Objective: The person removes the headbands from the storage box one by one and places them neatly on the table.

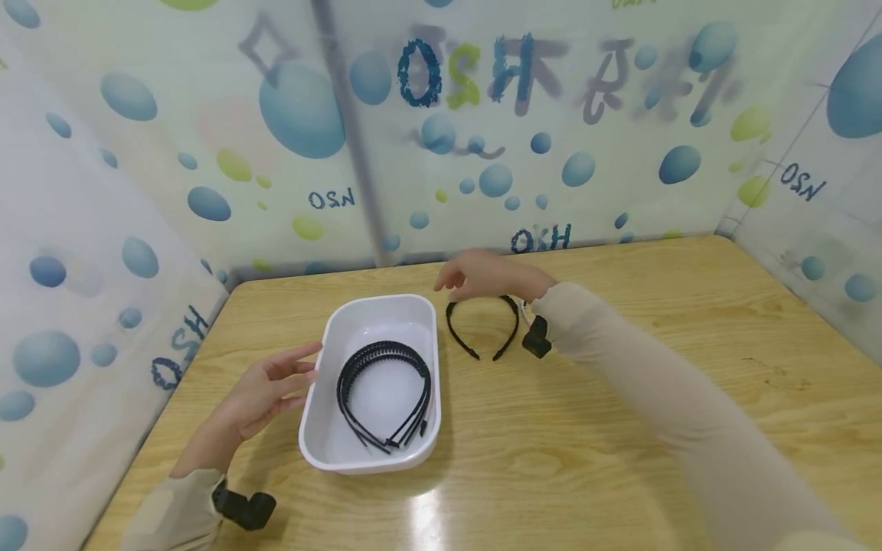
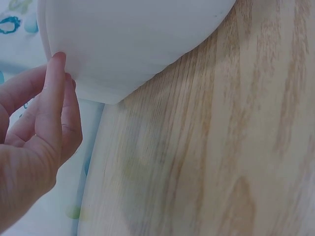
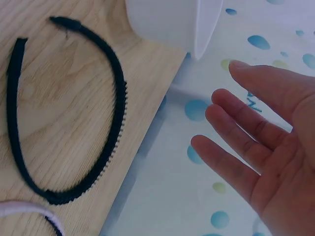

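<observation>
In the head view a white plastic tub (image 1: 400, 317) holds several black toothed headbands (image 1: 386, 350) nested together. My left hand (image 1: 270, 390) is at the tub's left side, fingertips right at the rim. Seen from the left wrist, those fingers (image 2: 58, 93) lie against the tub's outer wall (image 2: 128, 44). My right hand (image 1: 485, 274), with fingers spread and relaxed and nothing in them, is above the table just beyond a single black headband (image 1: 515, 325). From the right wrist, that headband (image 3: 120, 98) lies on the wood, apart from the fingers (image 3: 226, 152).
A pale pink band (image 3: 24, 206) shows at the lower left of the right wrist view. The wooden table (image 1: 620, 398) meets a bubble-patterned backdrop (image 1: 496, 138) at its far edge. Similar sheeting (image 1: 76, 229) lines the left side.
</observation>
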Motion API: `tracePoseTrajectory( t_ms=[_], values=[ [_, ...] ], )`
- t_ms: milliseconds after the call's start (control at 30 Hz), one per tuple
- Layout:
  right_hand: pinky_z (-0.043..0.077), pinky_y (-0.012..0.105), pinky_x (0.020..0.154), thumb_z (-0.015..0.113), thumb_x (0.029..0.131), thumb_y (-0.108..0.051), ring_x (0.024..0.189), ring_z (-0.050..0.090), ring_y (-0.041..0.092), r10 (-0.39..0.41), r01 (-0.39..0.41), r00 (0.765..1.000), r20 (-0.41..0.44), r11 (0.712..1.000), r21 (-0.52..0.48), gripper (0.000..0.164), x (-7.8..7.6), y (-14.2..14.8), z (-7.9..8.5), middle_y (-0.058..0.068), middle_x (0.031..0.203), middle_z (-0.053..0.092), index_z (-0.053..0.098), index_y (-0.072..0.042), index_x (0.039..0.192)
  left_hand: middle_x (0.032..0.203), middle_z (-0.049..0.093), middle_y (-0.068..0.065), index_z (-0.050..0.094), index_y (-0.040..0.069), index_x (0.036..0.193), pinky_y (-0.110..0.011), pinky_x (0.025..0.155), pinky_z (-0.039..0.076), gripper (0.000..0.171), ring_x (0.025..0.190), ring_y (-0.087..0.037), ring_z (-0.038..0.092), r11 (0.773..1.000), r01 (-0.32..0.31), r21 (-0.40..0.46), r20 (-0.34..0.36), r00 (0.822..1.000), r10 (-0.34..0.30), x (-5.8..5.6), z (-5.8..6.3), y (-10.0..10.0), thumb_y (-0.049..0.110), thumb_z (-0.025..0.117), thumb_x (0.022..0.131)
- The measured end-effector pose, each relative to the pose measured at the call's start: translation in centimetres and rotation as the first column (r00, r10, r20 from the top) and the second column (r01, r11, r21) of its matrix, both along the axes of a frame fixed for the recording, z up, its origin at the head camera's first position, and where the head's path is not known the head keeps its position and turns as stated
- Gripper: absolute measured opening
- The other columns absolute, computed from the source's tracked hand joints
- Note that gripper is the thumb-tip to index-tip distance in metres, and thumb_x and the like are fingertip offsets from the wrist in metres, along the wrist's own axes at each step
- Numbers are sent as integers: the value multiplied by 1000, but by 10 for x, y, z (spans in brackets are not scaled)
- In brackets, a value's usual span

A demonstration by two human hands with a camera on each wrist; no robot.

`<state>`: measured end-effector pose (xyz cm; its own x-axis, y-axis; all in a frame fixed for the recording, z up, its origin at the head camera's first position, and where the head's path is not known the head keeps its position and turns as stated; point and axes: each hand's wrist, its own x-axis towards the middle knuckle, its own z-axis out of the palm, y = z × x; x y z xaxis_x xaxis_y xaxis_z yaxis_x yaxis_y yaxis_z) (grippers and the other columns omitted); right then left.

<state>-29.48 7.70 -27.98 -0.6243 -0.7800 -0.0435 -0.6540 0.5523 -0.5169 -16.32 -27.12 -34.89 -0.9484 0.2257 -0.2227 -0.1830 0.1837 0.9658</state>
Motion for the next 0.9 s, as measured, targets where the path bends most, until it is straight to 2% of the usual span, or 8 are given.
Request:
tracePoseTrajectory(
  t_ms=[200,433,900],
  values=[
    [48,29,84,61,87,-8,97,57,19,60,-60,998,-12,998,-26,26,4,-18,-1,9,110,62,65,-3,113,112,53,-6,39,8,139,-29,79,53,55,95,-11,59,1000,-4,8,-4,1000,4,0,-2,-1,12,61,89],
    [46,27,85,61,88,-7,101,54,20,61,-61,997,46,998,-1,27,11,-34,0,10,115,60,64,-4,114,111,53,-5,41,10,139,-28,77,53,54,94,-11,59,1000,-3,10,3,1000,3,0,-2,0,12,61,89],
    [46,23,81,62,86,-6,96,55,17,108,-108,994,19,994,22,26,16,-68,-3,10,110,62,65,-3,112,111,53,-5,39,9,139,-27,77,53,55,93,-11,59,1000,7,15,1,1000,-7,0,1,1,13,61,89]
  ],
)
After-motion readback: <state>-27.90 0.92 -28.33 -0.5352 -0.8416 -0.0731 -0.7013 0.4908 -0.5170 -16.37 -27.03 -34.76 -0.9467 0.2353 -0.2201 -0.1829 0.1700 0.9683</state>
